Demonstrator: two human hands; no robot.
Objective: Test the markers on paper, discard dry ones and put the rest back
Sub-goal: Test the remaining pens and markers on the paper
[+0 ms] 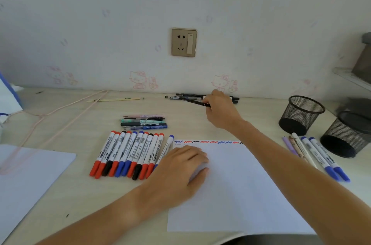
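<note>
My right hand [219,109] reaches to the back of the desk and holds a thin black pen [195,101] over a small pile of dark pens [186,97] by the wall. My left hand [181,166] rests flat on the left edge of the white test paper [236,190], which carries a row of blue, red and black scribbles [206,141] along its top. A row of several capped whiteboard markers [128,153] with red, blue and black caps lies left of the paper. Behind them lies a small group of pens [144,122].
Two black mesh pen cups [301,114] [347,134] lie tipped over at the right, with several markers and pens [315,154] on the desk beside them. Another white sheet [26,176] lies at the left. A pink cord [66,112] and a pale stick [114,99] lie at the back left.
</note>
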